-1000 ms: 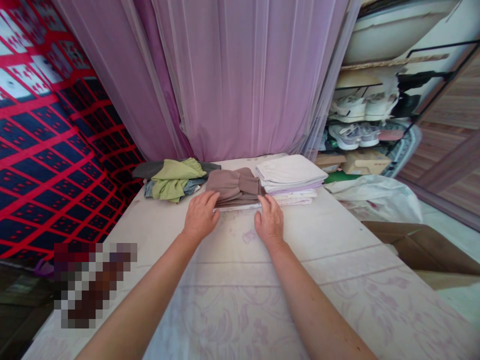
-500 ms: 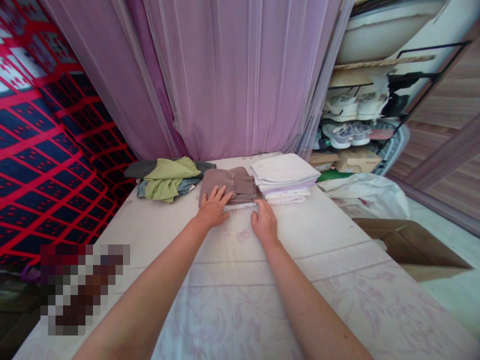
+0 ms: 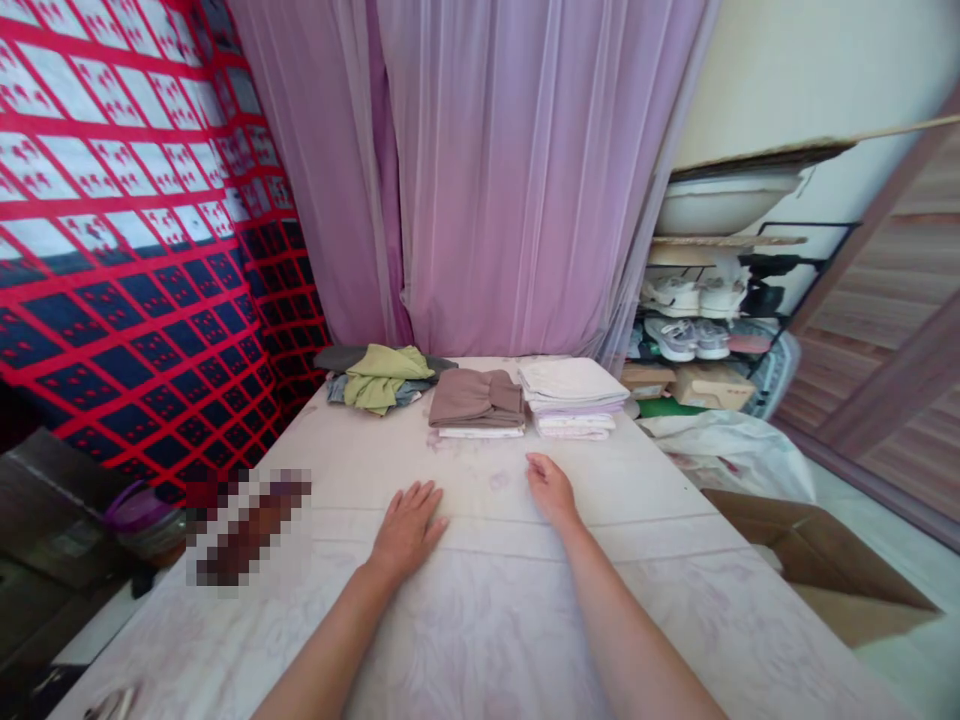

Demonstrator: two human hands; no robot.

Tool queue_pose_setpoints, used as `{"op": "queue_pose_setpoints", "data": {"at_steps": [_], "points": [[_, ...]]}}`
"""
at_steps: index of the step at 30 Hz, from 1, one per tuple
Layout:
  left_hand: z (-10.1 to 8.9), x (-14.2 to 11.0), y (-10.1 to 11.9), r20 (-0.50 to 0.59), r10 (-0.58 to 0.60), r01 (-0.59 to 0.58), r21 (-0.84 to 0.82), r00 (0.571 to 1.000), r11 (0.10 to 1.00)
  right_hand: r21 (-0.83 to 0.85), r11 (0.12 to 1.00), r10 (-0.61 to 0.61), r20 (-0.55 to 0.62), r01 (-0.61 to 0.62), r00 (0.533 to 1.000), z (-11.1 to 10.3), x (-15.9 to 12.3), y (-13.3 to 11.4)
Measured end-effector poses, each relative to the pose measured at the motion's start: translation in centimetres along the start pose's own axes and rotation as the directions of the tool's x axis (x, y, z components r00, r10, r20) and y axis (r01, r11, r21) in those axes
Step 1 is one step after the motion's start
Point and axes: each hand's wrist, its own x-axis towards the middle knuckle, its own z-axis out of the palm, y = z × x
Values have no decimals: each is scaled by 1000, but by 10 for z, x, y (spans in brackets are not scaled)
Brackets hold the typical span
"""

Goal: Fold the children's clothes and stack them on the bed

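Closest to me, the flowered sheet (image 3: 495,610) lies under both forearms, with bare cloth between the hands and the folded things. The left hand (image 3: 409,525) is palm down, fingers slightly spread and thumb out, with nothing in its grip; whether it touches the sheet I can't tell. The right hand (image 3: 551,488) has its fingers bent, no cloth showing in it; how tightly they press together underneath is hidden from me. Off the right edge sits a cardboard box (image 3: 817,550).

Beyond the hands, apart from both, is the brown cloth (image 3: 476,400), folded into a neat block on a white cloth (image 3: 480,433) that pokes out along the near side. It looks light and soft, with some give, not fragile, perhaps a bit slippery where layers slide over each other. I'd slide fingers beneath the white cloth from both sides and lift the pair level, thumbs on top; pinching only the top layer would likely pull the folds open.

Just right of it stands the white stack (image 3: 574,380), squarely folded. To the left, the green cloth (image 3: 386,375) lies crumpled over darker pieces. Behind hangs the purple curtain (image 3: 487,180).
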Motion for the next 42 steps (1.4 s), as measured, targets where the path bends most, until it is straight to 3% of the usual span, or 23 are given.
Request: {"op": "queue_pose_setpoints", "data": {"at_steps": [4,8,13,21,33,42], "points": [[-3,-21,2,-34,-32,31,-17,999,999,-190,975,-102,70,114,992,-19,-47,-9],[0,-43,4,-99,-56,54,-28,994,998,-537,801,-198,183,266,963,-43,-91,-15],[-1,-69,2,-142,-89,82,-52,986,995,-727,658,-103,173,198,980,-69,-118,-18],[1,-95,-2,-178,-103,91,-75,979,993,-743,643,-131,131,185,983,-79,-129,-22],[-1,-109,3,-170,-167,152,-99,971,983,-756,622,-158,137,207,978,-81,-132,-30],[1,-115,4,-186,-194,175,-115,963,978,-761,610,-165,149,220,975,-79,-131,-22]]}}
